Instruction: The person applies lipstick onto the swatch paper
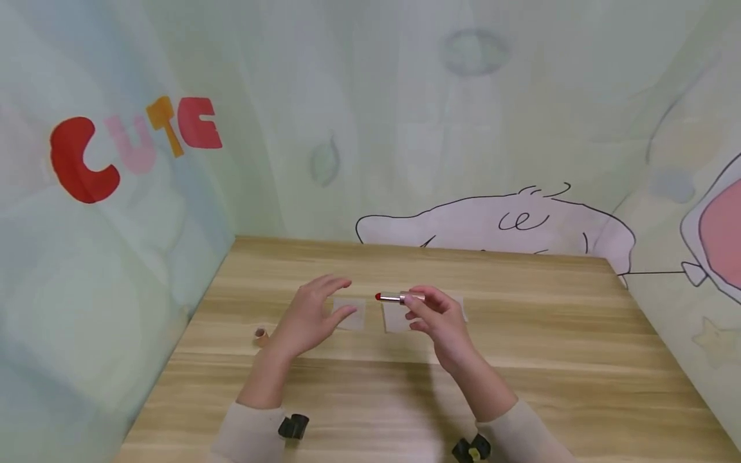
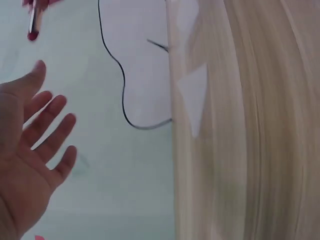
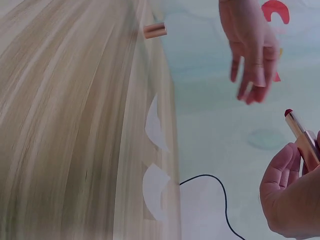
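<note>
Lipstick (image 1: pixel 392 298) gripped by right hand (image 1: pixel 441 321) over desk (image 1: pixel 370 392), nearer far edge; left hand (image 1: pixel 309 316), fingers (image 2: pixel 57 133) wide. Judged light, slick, soft-tipped; base (image 3: pixel 308 150) best held.

1. I hold my left hand (image 2: pixel 27 167) spread, palm showing.
2. My right hand (image 2: pixel 48 2), cut off above, holds a red-tipped lipstick (image 2: pixel 35 21).
3. Two white papers (image 2: pixel 194 97) lie on the wooden table (image 2: pixel 272 130).
4. A black-outlined drawing (image 2: pixel 142 80) shows on the pale wall (image 2: pixel 100 175).

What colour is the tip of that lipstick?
The lipstick tip is red; it shows best in the head view.
</note>
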Demonstrator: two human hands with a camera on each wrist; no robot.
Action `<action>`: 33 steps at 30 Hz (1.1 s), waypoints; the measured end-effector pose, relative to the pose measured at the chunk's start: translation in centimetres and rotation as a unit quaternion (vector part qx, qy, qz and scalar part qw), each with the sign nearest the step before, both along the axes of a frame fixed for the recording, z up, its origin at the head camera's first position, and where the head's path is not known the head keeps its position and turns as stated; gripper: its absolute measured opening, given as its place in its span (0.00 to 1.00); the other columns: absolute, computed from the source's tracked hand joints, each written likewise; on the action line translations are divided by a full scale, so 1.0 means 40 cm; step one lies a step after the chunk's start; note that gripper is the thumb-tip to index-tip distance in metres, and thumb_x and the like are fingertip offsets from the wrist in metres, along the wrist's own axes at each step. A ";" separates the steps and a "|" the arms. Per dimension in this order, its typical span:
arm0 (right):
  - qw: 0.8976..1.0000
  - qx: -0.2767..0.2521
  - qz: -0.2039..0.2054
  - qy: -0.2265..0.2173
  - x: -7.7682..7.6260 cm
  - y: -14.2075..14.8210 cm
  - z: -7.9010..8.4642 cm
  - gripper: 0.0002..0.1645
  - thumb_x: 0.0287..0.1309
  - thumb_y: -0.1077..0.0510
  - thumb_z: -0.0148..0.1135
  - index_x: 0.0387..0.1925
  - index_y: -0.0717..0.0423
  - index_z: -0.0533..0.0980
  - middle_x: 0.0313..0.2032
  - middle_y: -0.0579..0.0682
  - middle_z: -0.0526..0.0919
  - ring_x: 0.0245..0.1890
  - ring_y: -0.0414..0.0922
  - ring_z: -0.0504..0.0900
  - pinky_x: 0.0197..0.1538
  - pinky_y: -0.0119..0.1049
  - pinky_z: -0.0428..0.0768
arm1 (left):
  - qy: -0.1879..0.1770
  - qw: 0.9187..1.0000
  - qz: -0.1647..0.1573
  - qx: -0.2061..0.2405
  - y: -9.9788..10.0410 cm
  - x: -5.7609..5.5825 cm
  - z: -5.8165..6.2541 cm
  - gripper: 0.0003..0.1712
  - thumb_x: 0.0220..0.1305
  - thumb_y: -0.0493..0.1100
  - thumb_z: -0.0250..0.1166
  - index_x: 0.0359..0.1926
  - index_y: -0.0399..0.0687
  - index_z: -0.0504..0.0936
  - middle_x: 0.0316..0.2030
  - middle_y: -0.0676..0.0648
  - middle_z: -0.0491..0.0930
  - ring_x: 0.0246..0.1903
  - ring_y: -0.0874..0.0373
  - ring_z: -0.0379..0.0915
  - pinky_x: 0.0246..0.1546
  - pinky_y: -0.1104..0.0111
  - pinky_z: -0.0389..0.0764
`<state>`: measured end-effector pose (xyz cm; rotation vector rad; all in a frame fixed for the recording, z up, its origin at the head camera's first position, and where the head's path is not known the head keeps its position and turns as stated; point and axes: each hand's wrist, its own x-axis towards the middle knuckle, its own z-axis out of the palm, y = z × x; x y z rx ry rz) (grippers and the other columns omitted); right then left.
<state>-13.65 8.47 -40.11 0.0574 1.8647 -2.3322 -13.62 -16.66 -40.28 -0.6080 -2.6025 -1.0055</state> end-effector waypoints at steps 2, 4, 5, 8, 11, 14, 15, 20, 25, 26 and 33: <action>1.000 0.000 -0.003 -0.002 0.002 0.004 -0.003 0.05 0.63 0.61 0.69 0.41 0.55 0.82 0.34 0.50 0.83 0.31 0.44 0.82 0.35 0.32 0.83 | -0.031 0.999 0.011 -0.013 -0.024 -0.001 -0.012 0.21 0.63 0.40 0.73 0.56 0.38 0.83 0.54 0.43 0.82 0.58 0.44 0.77 0.60 0.50 0.75; 1.000 0.000 -0.006 -0.004 0.004 0.008 -0.005 0.05 0.64 0.61 0.68 0.41 0.54 0.82 0.34 0.49 0.82 0.30 0.43 0.81 0.35 0.31 0.83 | -0.053 0.998 0.019 -0.026 -0.042 -0.003 -0.024 0.17 0.64 0.38 0.71 0.53 0.37 0.84 0.52 0.42 0.82 0.56 0.43 0.78 0.59 0.50 0.77; 1.000 0.000 -0.007 -0.005 0.005 0.010 -0.005 0.04 0.64 0.61 0.68 0.41 0.53 0.82 0.33 0.48 0.82 0.30 0.43 0.81 0.34 0.31 0.83 | -0.060 0.997 0.020 -0.033 -0.048 -0.005 -0.031 0.16 0.64 0.37 0.71 0.52 0.37 0.84 0.51 0.42 0.83 0.55 0.43 0.78 0.58 0.51 0.77; 1.000 -0.001 -0.011 -0.009 0.009 0.014 -0.006 0.03 0.65 0.62 0.68 0.40 0.52 0.82 0.33 0.47 0.83 0.30 0.43 0.81 0.34 0.31 0.83 | -0.066 0.996 0.014 -0.055 -0.056 -0.012 -0.052 0.14 0.63 0.35 0.72 0.49 0.35 0.85 0.49 0.41 0.83 0.52 0.43 0.80 0.56 0.51 0.79; 1.000 -0.005 -0.018 -0.009 0.013 0.018 -0.004 0.03 0.65 0.62 0.67 0.39 0.52 0.82 0.33 0.47 0.83 0.30 0.43 0.81 0.34 0.31 0.82 | -0.060 0.995 0.005 -0.076 -0.054 -0.020 -0.071 0.14 0.62 0.34 0.72 0.48 0.34 0.86 0.48 0.41 0.84 0.51 0.44 0.80 0.55 0.52 0.79; 1.000 -0.010 -0.022 -0.010 0.015 0.022 -0.003 0.03 0.65 0.62 0.67 0.39 0.51 0.82 0.33 0.47 0.84 0.29 0.42 0.80 0.34 0.30 0.82 | -0.057 0.993 -0.002 -0.100 -0.048 -0.030 -0.086 0.14 0.62 0.34 0.72 0.49 0.34 0.86 0.48 0.41 0.84 0.51 0.44 0.80 0.56 0.52 0.78; 1.000 -0.012 -0.023 -0.010 0.016 0.023 -0.003 0.03 0.65 0.62 0.67 0.39 0.52 0.82 0.33 0.47 0.84 0.29 0.42 0.80 0.34 0.30 0.82 | -0.057 0.992 -0.003 -0.110 -0.047 -0.034 -0.089 0.14 0.62 0.34 0.71 0.49 0.34 0.85 0.49 0.40 0.84 0.52 0.43 0.80 0.57 0.52 0.78; 1.000 -0.013 -0.024 -0.010 0.013 0.026 -0.003 0.03 0.66 0.62 0.66 0.40 0.53 0.82 0.33 0.47 0.84 0.29 0.42 0.80 0.34 0.30 0.82 | -0.080 0.985 0.008 -0.154 -0.044 -0.051 -0.101 0.14 0.63 0.35 0.71 0.50 0.35 0.85 0.53 0.39 0.82 0.56 0.41 0.77 0.60 0.46 0.74; 0.999 -0.007 -0.030 -0.011 0.005 0.029 0.001 0.03 0.66 0.62 0.66 0.41 0.54 0.81 0.34 0.47 0.84 0.29 0.42 0.81 0.34 0.30 0.82 | -0.078 0.977 0.020 -0.197 -0.044 -0.066 -0.111 0.14 0.64 0.36 0.71 0.50 0.36 0.85 0.56 0.39 0.81 0.57 0.40 0.77 0.57 0.45 0.75; 0.999 -0.006 -0.030 -0.010 0.003 0.029 0.002 0.04 0.66 0.62 0.66 0.42 0.55 0.81 0.34 0.47 0.84 0.29 0.42 0.80 0.34 0.30 0.82 | -0.072 0.976 0.022 -0.206 -0.043 -0.069 -0.113 0.14 0.64 0.37 0.71 0.50 0.36 0.86 0.56 0.40 0.81 0.57 0.40 0.77 0.57 0.45 0.75; 1.000 -0.006 -0.029 -0.005 -0.006 0.027 0.014 0.04 0.66 0.61 0.66 0.42 0.53 0.81 0.34 0.47 0.83 0.29 0.42 0.80 0.34 0.31 0.82 | -0.067 0.974 0.032 -0.216 -0.035 -0.083 -0.127 0.15 0.64 0.38 0.70 0.51 0.36 0.85 0.57 0.39 0.81 0.57 0.41 0.77 0.59 0.47 0.74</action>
